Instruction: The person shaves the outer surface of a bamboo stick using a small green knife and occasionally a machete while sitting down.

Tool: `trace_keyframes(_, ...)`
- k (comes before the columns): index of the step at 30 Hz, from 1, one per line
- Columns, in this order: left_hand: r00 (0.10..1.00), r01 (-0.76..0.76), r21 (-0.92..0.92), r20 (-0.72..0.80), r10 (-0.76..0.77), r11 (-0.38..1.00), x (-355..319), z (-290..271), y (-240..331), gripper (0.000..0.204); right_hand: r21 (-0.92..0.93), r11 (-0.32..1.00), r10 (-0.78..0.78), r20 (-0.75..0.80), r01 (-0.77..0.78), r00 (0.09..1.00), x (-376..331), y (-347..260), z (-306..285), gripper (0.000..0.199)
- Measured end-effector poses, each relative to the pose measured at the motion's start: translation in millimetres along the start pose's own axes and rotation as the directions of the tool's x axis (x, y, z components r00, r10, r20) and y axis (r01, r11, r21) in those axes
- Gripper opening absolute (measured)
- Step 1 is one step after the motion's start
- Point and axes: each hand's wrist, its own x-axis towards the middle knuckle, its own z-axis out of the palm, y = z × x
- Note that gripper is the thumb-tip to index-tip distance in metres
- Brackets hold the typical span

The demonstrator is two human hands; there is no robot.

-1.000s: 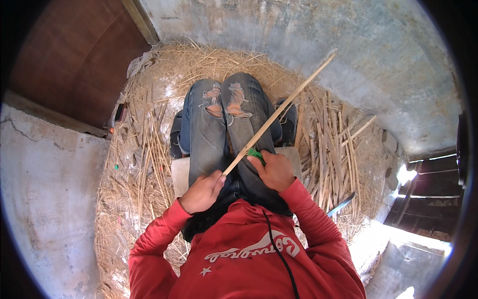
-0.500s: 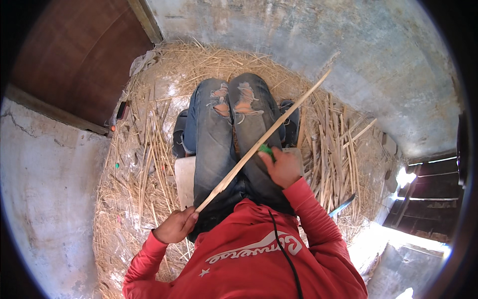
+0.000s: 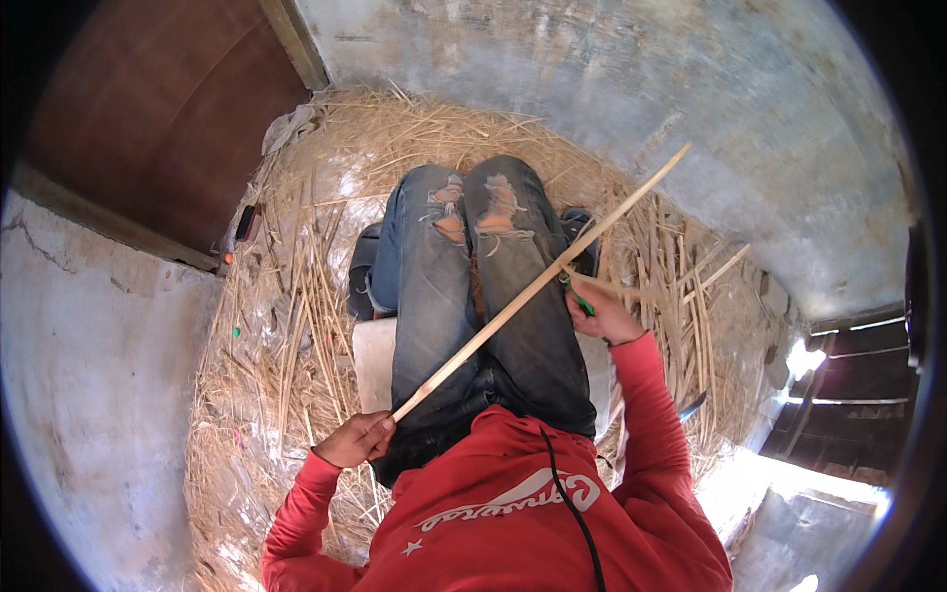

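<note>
A long pale wooden stick (image 3: 493, 326) slants across my lap, its far end up toward the right-hand wall. My left hand (image 3: 357, 440) is closed around its near end, by my left hip. In my right hand (image 3: 604, 314) is a small green-handled tool (image 3: 584, 304), held against the stick beyond its middle. The tool's working edge is too small to make out. From that spot a thin wood strip (image 3: 626, 290), blurred, sticks out to the right over my right hand.
Dry straw and shavings (image 3: 424, 118) cover the floor around my legs. Cut sticks (image 3: 681, 306) lie in a heap on the right, near a dark curved blade (image 3: 693, 406). More sticks (image 3: 306, 296) lie on the left. A brown panel (image 3: 168, 118) and plastered walls (image 3: 631, 79) stand close.
My right hand has slid outward along the stick, away from me, with the green-handled tool. A strip now stands off the wood there. My left hand keeps its hold.
</note>
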Motion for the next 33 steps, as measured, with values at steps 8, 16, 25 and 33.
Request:
trace_keyframes(8,1.000,-0.002,0.082,0.018,0.000,0.997,1,-12,5,0.041,-0.561,0.785,-0.502,-0.327,0.263,0.801,-27,-61,12,0.023)
trace_keyframes(16,0.994,-0.079,0.274,-0.053,0.097,0.958,2,-23,34,0.039,-0.741,0.406,-0.770,0.037,0.534,0.637,27,-47,-4,0.020)
trace_keyframes(25,0.964,-0.098,0.423,-0.184,0.191,0.901,14,-13,37,0.029,0.357,0.866,-0.198,-0.398,0.350,0.896,37,-29,-15,0.017)
trace_keyframes(33,0.898,-0.301,0.500,-0.140,0.418,0.813,51,12,59,0.021,0.665,0.172,-0.190,-0.701,0.727,0.687,20,-10,-132,0.010)
